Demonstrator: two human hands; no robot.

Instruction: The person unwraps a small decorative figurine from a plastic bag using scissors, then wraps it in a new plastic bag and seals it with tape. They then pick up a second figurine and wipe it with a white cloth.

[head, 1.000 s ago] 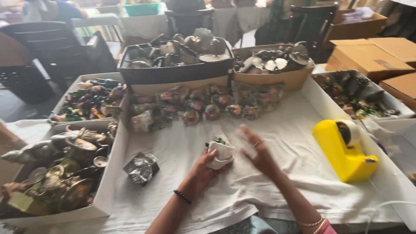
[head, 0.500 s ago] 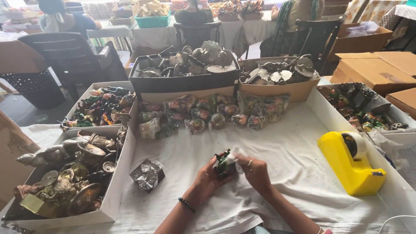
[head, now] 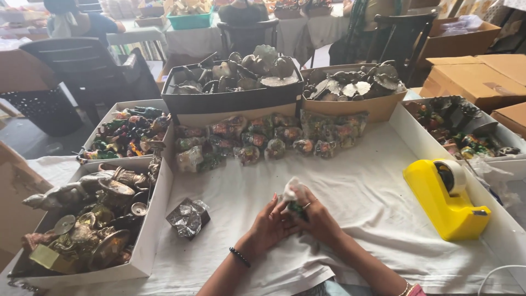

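Lower centre of frame: left hand [head: 269, 223] and right hand [head: 316, 218] cupped together, fingers curled tight round small green figurine [head: 296, 209] half-wrapped in white paper [head: 290, 188]. Figurine likely light, hard, chip-prone; paper soft, slippery. Best held by body, through paper. White cloth [head: 361, 186] beneath.

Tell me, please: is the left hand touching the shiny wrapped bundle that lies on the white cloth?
Apart. The head view shows bare white cloth between the left hand and the shiny wrapped bundle, which lies alone to its left.
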